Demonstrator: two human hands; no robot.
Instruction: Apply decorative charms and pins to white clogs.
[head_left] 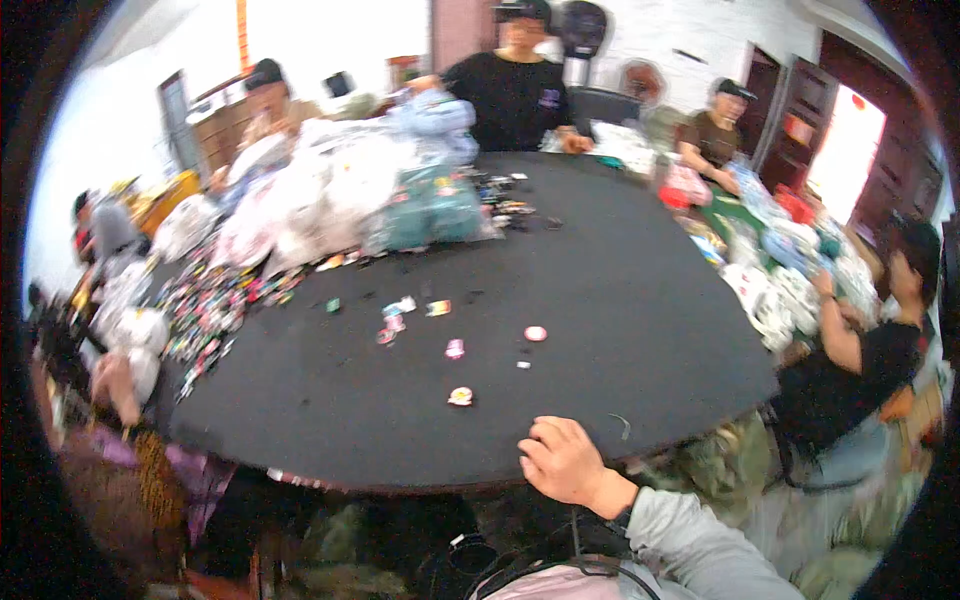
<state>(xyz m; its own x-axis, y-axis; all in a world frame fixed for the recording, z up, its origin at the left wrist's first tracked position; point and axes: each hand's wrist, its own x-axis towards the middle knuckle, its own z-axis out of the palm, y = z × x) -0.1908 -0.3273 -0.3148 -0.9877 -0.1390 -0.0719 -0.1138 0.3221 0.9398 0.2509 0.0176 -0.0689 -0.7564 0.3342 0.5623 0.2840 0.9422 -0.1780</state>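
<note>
My right hand (568,462) rests at the near edge of the black table (600,260), back upward, its fingers curled in. Whatever the fingers may hold is hidden under them. Left of it, apart from the fingers, lies a small round white, yellow and red piece (460,396). Farther in are a pink oval piece (535,333), a tiny white piece (523,365) and a small magenta piece (455,348). My left hand is out of view.
Clear plastic bags (340,180) and a teal bag (430,208) stand piled at far left, beside a heap of small colourful pieces (205,305). A person in black (512,100) stands across the table. At right, a seated person (850,370) is near white bundles (770,300).
</note>
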